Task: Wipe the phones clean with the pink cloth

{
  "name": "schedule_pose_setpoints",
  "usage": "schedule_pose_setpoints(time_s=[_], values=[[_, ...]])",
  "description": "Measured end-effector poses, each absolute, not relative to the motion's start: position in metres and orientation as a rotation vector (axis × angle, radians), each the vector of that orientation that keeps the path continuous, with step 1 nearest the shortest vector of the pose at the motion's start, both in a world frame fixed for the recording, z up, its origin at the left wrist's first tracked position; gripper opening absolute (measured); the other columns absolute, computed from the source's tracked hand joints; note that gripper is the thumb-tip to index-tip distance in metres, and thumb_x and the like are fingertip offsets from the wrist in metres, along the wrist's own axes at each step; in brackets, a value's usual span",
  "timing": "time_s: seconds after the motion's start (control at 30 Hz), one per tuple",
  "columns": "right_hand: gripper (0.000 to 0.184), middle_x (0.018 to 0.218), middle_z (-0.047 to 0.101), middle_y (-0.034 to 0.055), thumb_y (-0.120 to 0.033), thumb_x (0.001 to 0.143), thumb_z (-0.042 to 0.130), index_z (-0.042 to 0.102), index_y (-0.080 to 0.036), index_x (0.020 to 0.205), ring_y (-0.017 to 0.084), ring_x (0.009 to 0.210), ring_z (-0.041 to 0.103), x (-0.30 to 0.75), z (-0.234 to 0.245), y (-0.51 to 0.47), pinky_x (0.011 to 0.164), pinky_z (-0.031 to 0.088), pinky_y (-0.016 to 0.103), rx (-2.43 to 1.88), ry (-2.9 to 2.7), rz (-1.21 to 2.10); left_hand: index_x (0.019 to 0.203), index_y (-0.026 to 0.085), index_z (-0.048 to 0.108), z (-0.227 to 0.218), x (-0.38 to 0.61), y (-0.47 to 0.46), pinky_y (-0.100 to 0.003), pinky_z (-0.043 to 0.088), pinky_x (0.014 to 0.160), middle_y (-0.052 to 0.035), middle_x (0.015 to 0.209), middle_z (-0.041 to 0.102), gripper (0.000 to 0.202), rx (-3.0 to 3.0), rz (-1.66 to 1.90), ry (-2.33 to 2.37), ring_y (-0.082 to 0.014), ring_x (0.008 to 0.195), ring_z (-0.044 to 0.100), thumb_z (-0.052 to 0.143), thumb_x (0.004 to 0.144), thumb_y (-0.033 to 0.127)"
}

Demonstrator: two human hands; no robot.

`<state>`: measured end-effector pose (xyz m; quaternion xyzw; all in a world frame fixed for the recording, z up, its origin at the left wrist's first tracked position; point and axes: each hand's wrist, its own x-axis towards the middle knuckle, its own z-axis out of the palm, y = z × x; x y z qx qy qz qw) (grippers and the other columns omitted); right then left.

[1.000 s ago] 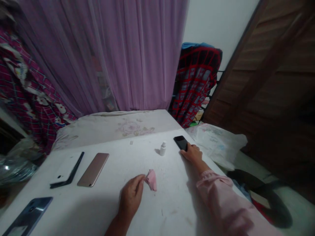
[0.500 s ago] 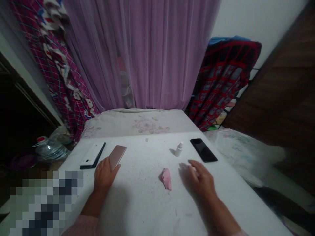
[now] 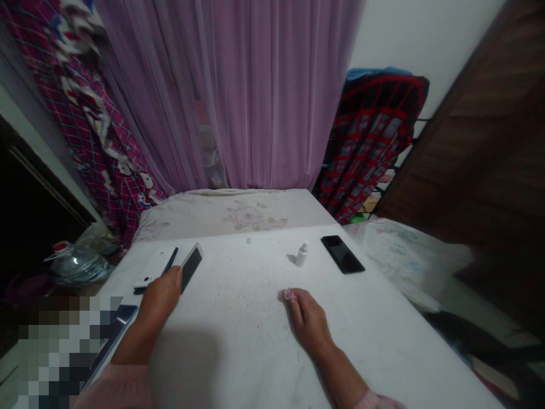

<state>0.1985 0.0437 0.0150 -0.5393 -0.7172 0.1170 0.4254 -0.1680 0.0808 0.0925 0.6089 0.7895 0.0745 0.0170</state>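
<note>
Hands: left (image 3: 159, 296) grips phone (image 3: 191, 268), long axis pointing forward-right.

Dim light, soft shadows, warped edges

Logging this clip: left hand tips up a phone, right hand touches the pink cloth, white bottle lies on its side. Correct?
No: the head view shows the white bottle standing upright. The left hand, phone, right hand and pink cloth are as you said.
</note>
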Motion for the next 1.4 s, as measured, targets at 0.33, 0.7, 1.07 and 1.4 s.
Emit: schedule_pose_setpoints(time_s=[0.33,0.7,1.07,1.4], values=[[0.036,0.104,0.073,0.0093,-0.037,0.091,0.044,0.066,-0.019,0.113,0.021,0.093,0.07,0.21,0.0,0.05,0.082,0.057,0.035,-1.37,-1.515,0.359,0.074,0.02,0.057,0.059,-0.09,0.071,-0.026,0.043,0.059,0.0012,0.064,0.055,0.048,1.698,0.686,1.547,-0.0181,0.064,0.055,0.033,0.085,0.059],[0.032,0.096,0.069,0.0095,-0.041,0.092,0.045,0.067,-0.018,0.098,0.02,0.09,0.065,0.206,0.019,0.046,0.082,0.054,0.034,-1.379,-1.412,0.372,0.077,0.021,0.067,0.053,-0.035,0.083,-0.028,0.043,0.072,-0.0031,0.077,0.066,0.033,2.044,0.488,1.491,-0.0198,0.077,0.061,0.039,0.091,0.033],[0.027,0.105,0.072,0.0074,-0.03,0.096,0.044,0.066,-0.023,0.11,0.021,0.1,0.066,0.204,0.025,0.026,0.087,0.055,0.036,-1.27,-1.726,0.311,0.14,0.017,0.044,0.022,-0.003,0.042,-0.054,0.026,0.112,-0.0149,0.139,0.054,0.069,2.485,0.627,1.606,-0.0326,0.13,0.047,0.059,0.085,0.057],[0.03,0.117,0.07,0.008,-0.024,0.095,0.051,0.067,-0.026,0.12,0.024,0.111,0.065,0.208,0.009,0.025,0.092,0.056,0.044,-1.199,-2.069,0.141,0.14,0.012,0.043,0.008,0.002,0.039,-0.055,0.023,0.114,-0.0169,0.14,0.054,0.059,2.574,0.684,1.631,-0.0322,0.133,0.045,0.049,0.093,0.047]])
